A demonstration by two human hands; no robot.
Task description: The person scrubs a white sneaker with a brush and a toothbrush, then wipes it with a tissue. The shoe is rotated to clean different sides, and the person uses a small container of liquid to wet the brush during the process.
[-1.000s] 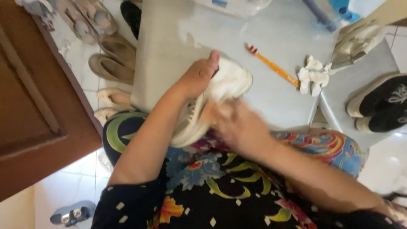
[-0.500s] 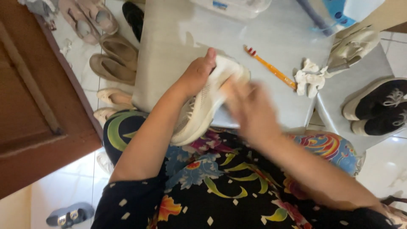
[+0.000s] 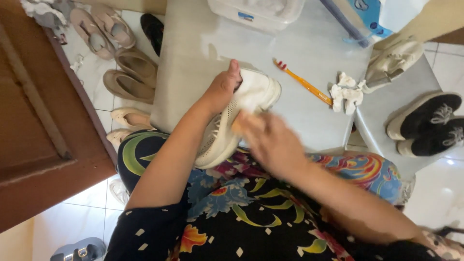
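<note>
A white mesh sneaker point(image 3: 251, 96) lies tilted on its side at the near edge of a grey table point(image 3: 309, 43). My left hand point(image 3: 221, 89) grips it at the upper, with the thumb toward the toe. My right hand point(image 3: 270, 142) is blurred with motion and presses against the sneaker's side near the sole. What the right hand holds, if anything, is hidden by the blur. My lap in flowered cloth point(image 3: 241, 203) is just below the shoe.
An orange toothbrush point(image 3: 304, 83) and a crumpled white cloth point(image 3: 345, 93) lie on the table to the right. A beige shoe point(image 3: 394, 60), black sneakers point(image 3: 427, 123), a white tub point(image 3: 256, 12), several floor shoes point(image 3: 128, 72) and a brown door point(image 3: 34, 140) surround it.
My right hand has slid back and forth along the sneaker's side, now lower and nearer me. The left hand and shoe have stayed nearly in place.
</note>
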